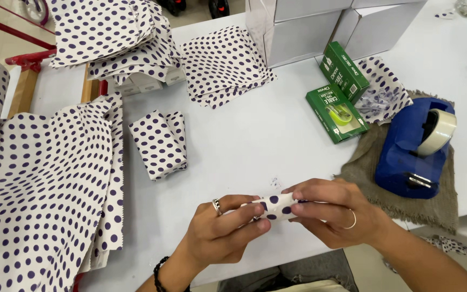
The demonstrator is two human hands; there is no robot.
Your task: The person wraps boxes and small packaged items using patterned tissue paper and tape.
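A white table [255, 140] fills the view, crowded with dotted wrapping paper: a big loose sheet [44, 189] hangs over the left edge, cut squares [222, 65] lie stacked further back, and one finished wrapped box [160, 143] sits between them. Plain white boxes [320, 27] stand at the far side, two green boxes [341, 94] lie to the right, and a blue tape dispenser [414, 143] rests on a scrap of burlap [401, 200].

Near the front edge, both hands hold a small parcel [274, 206] just above the table. The left hand [220, 232] is curled around its left end, thumb on top and fingers beneath, pinching the paper closed. The right hand [333, 213] covers the right end, fingers folded over it and pressing the paper down (most of that end is hidden, so how neat the fold is cannot be told).

As a judgement, the risk lies in the folds: no tape is visible on the parcel, so easing either grip could let the paper spring open. Pulling too hard at the ends could also tear or crease the thin sheet, and the parcel could slip out toward the table's edge.
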